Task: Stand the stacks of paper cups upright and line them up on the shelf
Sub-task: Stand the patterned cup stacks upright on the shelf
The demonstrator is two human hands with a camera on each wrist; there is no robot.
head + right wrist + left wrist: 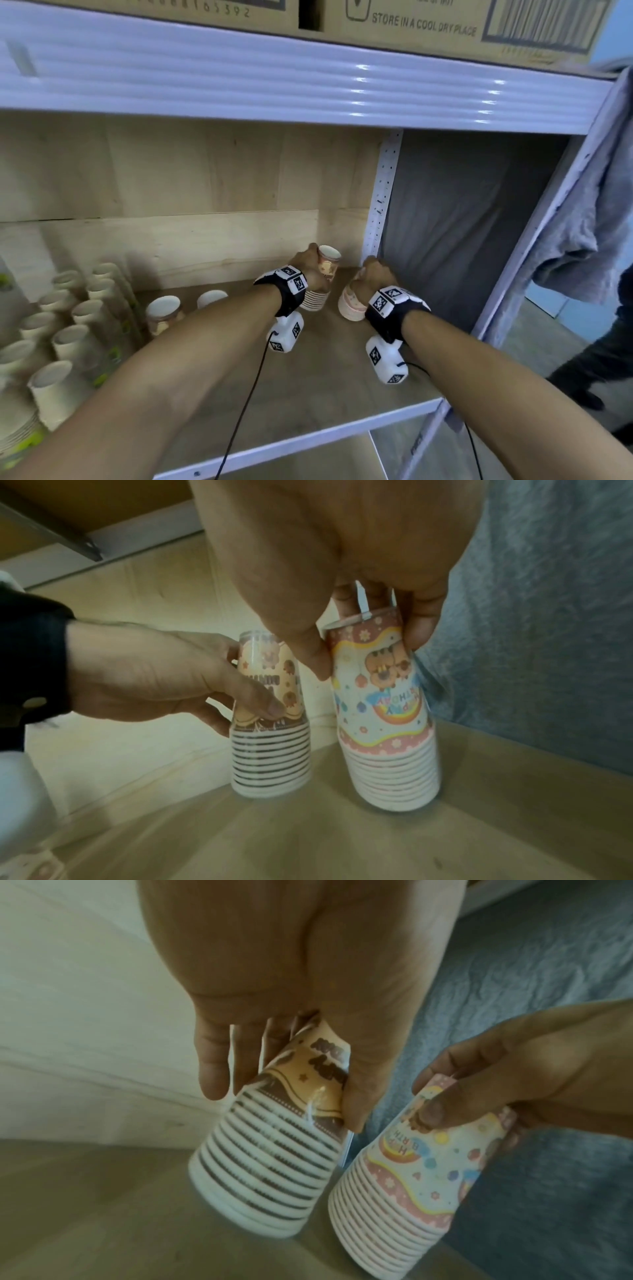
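Two wrapped stacks of paper cups stand rim-down side by side at the back right of the wooden shelf [325, 370]. My left hand [313, 265] [284, 1096] grips the top of the brown-striped stack [317, 299] [274, 1164] [270, 737], thumb on one side and fingers on the other. My right hand [370, 274] [368, 653] pinches the top of the pink birthday-print stack [351, 305] [411, 1191] [383, 723]. Both stacks rest on the board, a small gap apart. The pink stack is nearest the grey cloth.
Several white and green cup stacks [68, 325] fill the shelf's left end, with two patterned stacks [164, 311] beside them. A white perforated upright [383, 198] and grey cloth [462, 222] bound the right. Cardboard boxes [445, 24] sit above. Another person [599, 359] stands at right.
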